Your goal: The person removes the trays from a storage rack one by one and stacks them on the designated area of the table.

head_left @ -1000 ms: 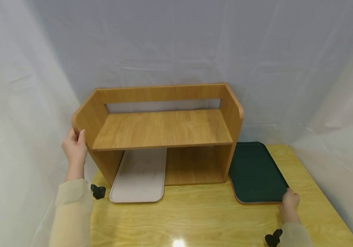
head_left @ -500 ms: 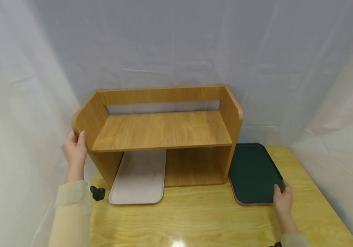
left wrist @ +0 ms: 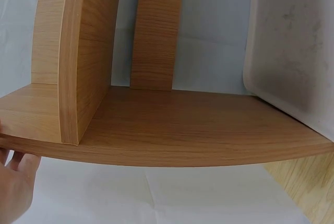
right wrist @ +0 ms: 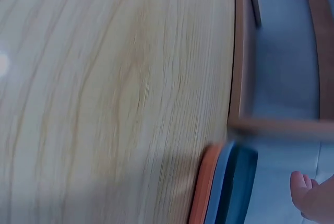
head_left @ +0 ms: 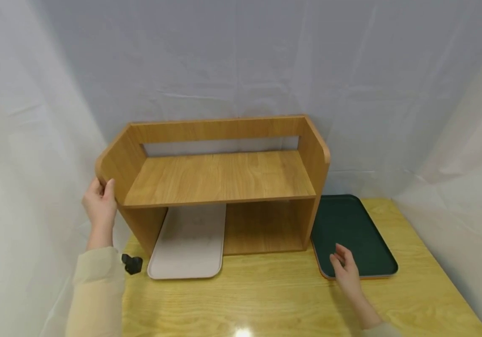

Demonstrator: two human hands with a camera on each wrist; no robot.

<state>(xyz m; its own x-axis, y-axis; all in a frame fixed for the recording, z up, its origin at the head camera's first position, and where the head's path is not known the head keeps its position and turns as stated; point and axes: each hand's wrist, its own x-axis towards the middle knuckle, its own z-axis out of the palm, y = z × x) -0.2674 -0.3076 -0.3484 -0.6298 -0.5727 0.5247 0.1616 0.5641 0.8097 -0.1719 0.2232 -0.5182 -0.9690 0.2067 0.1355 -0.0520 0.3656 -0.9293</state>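
Observation:
My left hand (head_left: 99,203) grips the front edge of the left side panel of a two-tier wooden desktop shelf (head_left: 219,175). In the left wrist view the fingers (left wrist: 26,164) lie against that panel's edge. A pale, off-white tray (head_left: 188,248) lies in the left part of the lower tier, its front end sticking out past the shelf. Over the front of a dark green tray (head_left: 352,234) hovers my right hand (head_left: 346,271), empty, with fingers loosely bent. Beneath the green tray, the right wrist view shows a blue tray (right wrist: 218,185) and an orange tray (right wrist: 203,187), stacked.
The shelf stands on a yellow wood-grain table (head_left: 266,295), close to a white sheet (head_left: 241,56) hung behind it. More sheeting hangs along both sides. The tray stack sits right beside the shelf's right panel.
My right hand has left the front right corner of the green tray and moved left across its front edge. The left hand keeps its hold on the shelf panel.

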